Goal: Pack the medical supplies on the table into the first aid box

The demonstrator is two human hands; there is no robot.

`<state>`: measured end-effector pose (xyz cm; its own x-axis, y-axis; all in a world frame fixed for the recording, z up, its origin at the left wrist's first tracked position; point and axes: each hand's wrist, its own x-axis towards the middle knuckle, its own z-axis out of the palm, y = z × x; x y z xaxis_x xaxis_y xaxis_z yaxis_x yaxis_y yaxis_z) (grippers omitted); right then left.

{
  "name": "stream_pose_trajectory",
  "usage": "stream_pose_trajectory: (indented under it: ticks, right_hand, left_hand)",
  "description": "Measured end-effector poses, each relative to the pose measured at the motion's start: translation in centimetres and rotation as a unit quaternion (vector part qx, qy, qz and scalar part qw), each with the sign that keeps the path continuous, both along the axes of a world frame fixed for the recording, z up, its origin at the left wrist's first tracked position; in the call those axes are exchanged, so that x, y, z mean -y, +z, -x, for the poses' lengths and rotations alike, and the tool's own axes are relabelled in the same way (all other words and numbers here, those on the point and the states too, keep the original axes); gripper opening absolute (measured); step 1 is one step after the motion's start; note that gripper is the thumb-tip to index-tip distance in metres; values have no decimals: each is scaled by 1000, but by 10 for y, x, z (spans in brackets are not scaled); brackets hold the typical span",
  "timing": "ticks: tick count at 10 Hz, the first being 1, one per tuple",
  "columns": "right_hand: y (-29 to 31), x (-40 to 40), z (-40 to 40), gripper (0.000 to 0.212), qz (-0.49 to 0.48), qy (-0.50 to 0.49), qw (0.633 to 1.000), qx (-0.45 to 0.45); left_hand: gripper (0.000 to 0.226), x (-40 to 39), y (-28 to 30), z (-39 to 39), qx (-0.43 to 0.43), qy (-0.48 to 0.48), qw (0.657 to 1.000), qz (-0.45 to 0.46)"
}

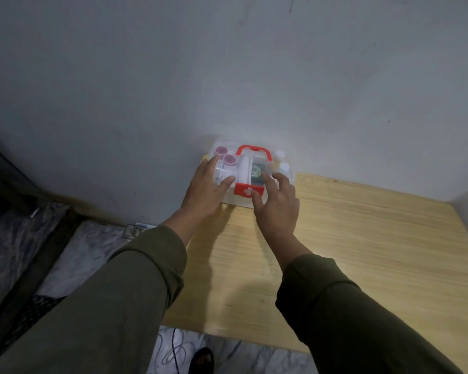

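A clear plastic first aid box (287, 171) with a red handle (253, 152) and a red latch bearing a white cross (247, 190) stands at the far left corner of the wooden table (349, 238), against the wall. Its lid is down. Through the lid I see two pink-capped containers (226, 155), a white tube, a dark green packet (257, 172) and white bottles (281, 160). My left hand (206, 190) lies flat on the box's left side, fingers spread. My right hand (277, 203) rests at the front right by the latch, thumb near the red clasp.
A grey wall rises right behind the box. To the left of the table the marble floor drops away, with a dark mesh object and a small metal item. Cables and a sandalled foot show below the table's near edge.
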<state>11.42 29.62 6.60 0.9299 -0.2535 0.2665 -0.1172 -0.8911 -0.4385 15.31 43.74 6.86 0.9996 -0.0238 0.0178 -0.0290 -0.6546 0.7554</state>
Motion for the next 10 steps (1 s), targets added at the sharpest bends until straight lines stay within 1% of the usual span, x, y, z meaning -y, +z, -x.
stream_pose_trajectory:
  ticks: [1, 2, 3, 5, 7, 8, 9, 10]
  right_hand:
    - [0, 6, -8, 50, 106, 8, 994, -20]
    - [-3, 10, -15, 57, 156, 23, 986, -49]
    - [-10, 11, -20, 64, 175, 47, 981, -68]
    - [-17, 12, -23, 71, 202, 39, 976, -76]
    - [-17, 12, -23, 68, 180, 44, 980, -71]
    - [-20, 13, -23, 69, 170, 52, 982, -71]
    - [-14, 14, -22, 74, 157, 65, 983, -72]
    - [-9, 18, -19, 72, 156, 72, 983, -57]
  left_hand:
    - [73, -5, -6, -5, 18, -9, 998, -55]
    - [76, -11, -10, -8, 45, -28, 989, -138]
    - [75, -15, -13, -13, 67, -44, 981, -178]
    - [72, -15, -19, -16, 93, -44, 980, -172]
    - [74, -15, -20, -17, 96, -40, 984, -146]
    - [75, -14, -22, -18, 94, -45, 984, -147]
    - [77, -14, -17, -18, 95, -47, 981, -163]
    - [76, -14, -17, -13, 109, -37, 980, -161]
